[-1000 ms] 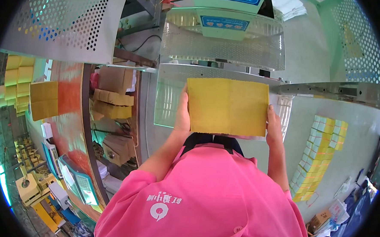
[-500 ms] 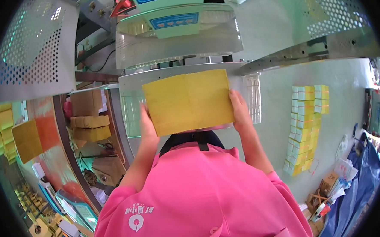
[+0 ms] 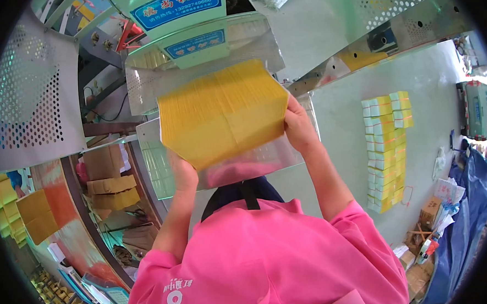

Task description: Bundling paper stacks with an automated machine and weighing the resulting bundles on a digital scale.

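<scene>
A thick stack of yellow paper [image 3: 225, 117] is held up between my hands, tilted, with the fine lines of many sheet edges showing along its far part. My left hand [image 3: 183, 170] grips its near left corner from below, most of its fingers hidden under the paper. At the right edge, my right hand [image 3: 300, 126] is closed on the stack, with its fingers partly behind it. Beneath and beyond the stack lies a shiny metal tray [image 3: 212, 179] of a machine, with a clear cover [image 3: 265, 41] at its far side.
Bundled yellow and white paper stacks [image 3: 385, 150] stand in rows on the floor at right. A perforated metal panel [image 3: 27, 119] rises at left, beside a wooden table [image 3: 65, 211] with brown sheets. A metal beam [image 3: 359, 55] crosses at far right. Another person's hand [image 3: 20, 191] shows at far left.
The stack has moved away from me and slightly left, and tilted so that its layered sheet edges show. Both hands moved with it. My view has turned a little.
</scene>
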Demonstrator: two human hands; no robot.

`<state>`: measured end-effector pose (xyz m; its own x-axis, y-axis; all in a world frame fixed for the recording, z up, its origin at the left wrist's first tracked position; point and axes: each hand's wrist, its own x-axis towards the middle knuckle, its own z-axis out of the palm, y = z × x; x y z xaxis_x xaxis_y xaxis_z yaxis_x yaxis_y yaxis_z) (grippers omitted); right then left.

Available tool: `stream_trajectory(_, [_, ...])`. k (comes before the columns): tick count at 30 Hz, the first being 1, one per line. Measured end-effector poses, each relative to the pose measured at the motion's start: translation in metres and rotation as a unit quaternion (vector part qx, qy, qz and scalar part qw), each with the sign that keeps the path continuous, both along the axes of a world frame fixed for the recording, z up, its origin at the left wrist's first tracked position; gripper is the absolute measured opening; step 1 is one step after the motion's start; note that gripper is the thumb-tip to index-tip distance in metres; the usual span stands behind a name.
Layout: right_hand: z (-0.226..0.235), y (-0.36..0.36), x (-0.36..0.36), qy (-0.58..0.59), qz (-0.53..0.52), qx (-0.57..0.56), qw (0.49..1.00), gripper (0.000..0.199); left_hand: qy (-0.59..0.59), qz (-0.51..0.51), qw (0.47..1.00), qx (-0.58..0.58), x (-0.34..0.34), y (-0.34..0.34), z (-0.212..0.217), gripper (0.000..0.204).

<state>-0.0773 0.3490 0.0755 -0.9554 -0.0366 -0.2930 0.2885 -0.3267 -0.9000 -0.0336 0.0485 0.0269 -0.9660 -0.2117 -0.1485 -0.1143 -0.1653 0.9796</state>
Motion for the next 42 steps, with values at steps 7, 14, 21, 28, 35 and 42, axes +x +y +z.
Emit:
stream_trajectory(7, [-0.042,0.009,0.005,0.033,-0.125,-0.007,0.992,0.032,-0.006,-0.074,0.996,-0.054,0.004,0.024,-0.016,0.048])
stream_trajectory(14, [-0.058,0.024,0.003,-0.037,-0.281,-0.003,0.959,0.016,0.065,-0.095,0.938,-0.328,0.0,0.063,-0.041,0.047])
stream_trajectory(21, [0.025,0.038,0.033,0.153,-0.245,0.366,0.885,0.021,0.144,-0.093,0.898,-0.405,-0.013,0.076,-0.02,0.048])
stream_trajectory(28, [0.113,-0.015,-0.038,0.38,0.087,0.619,0.682,0.056,-0.003,0.002,0.983,0.185,-0.022,0.092,-0.007,0.05])
stream_trajectory(35, [0.089,-0.032,-0.05,0.388,0.159,0.632,0.652,0.065,-0.08,-0.013,0.997,-0.013,-0.004,0.071,-0.048,0.049])
stream_trajectory(42, [0.082,0.003,-0.021,0.471,0.067,0.492,0.729,0.041,-0.024,-0.023,0.995,0.098,-0.018,0.086,-0.021,0.049])
